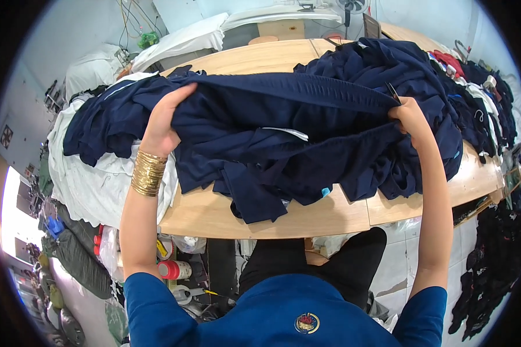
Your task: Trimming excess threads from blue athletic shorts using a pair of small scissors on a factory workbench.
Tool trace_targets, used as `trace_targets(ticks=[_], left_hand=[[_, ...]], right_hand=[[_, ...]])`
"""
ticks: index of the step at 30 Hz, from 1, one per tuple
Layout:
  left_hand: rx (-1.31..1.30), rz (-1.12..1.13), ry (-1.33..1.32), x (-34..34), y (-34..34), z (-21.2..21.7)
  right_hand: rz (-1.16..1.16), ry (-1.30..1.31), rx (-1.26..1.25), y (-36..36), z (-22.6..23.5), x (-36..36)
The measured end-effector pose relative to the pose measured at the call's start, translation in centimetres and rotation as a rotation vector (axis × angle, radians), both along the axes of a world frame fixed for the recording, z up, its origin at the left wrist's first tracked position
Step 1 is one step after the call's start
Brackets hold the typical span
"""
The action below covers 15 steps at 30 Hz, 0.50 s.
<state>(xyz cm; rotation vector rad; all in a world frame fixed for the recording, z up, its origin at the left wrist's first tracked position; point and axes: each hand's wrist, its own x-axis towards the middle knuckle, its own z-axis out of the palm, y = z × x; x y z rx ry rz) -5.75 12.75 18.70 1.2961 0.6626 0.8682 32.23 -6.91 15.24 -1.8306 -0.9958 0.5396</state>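
Stretched wide between my two hands is a navy garment with a gathered elastic waistband [307,88], probably trousers or shorts. My left hand [169,118] is closed on the left end of the waistband, thumb over its top edge; gold bangles circle that wrist. My right hand [412,118] grips the right end. From the same fist stick up the thin dark tips of a small pointed tool [392,92], perhaps thread snips; its lower part is hidden. A white label [286,133] shows inside the opening. The garment's lower part lies bunched on the wooden table [260,226].
A large heap of navy garments [382,63] covers the table's right side. More navy garments [98,124] rest on white cloth [98,188] at the left. Black, white and red clothes [480,104] lie farther right. Beneath the table stands a red-and-white container [175,270].
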Motion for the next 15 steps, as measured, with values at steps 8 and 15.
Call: trace_targets(ticks=[8, 15], left_hand=[[0.995, -0.401, 0.44, 9.9, -5.8, -2.9], [0.516, -0.345, 0.286, 8.6, -2.9, -0.1]], right_hand=[[0.313, -0.402, 0.212, 4.3, 1.3, -9.5], [0.024, -0.665, 0.15, 4.1, 1.7, -7.2]])
